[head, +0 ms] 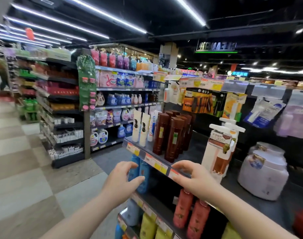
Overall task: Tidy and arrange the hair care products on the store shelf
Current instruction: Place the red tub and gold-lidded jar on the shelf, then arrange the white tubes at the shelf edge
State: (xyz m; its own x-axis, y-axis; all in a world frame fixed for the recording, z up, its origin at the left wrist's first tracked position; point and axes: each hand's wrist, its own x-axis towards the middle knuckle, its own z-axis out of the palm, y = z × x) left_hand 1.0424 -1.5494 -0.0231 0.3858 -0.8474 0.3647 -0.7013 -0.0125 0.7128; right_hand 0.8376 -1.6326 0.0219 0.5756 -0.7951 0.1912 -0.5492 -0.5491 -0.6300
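The left hand [123, 178] reaches at the blue bottles [144, 176] on the second shelf, its grip released: fingers spread and curved, nothing in them. The right hand [193, 176] is at the price rail [155, 163] of the shelf above, fingers over it and thumb under; through the blur I cannot tell whether that grip has closed on the rail.

On that upper shelf stand brown bottles [171, 135], white tubes [140, 130] and white pump bottles [221, 149]. Coral bottles [190, 213] and yellow bottles [147, 226] stand lower down.

The orange and yellow price tags are too blurred to read. An overhead lit sign [216, 46] shows reversed letters, seemingly "CLEAN".
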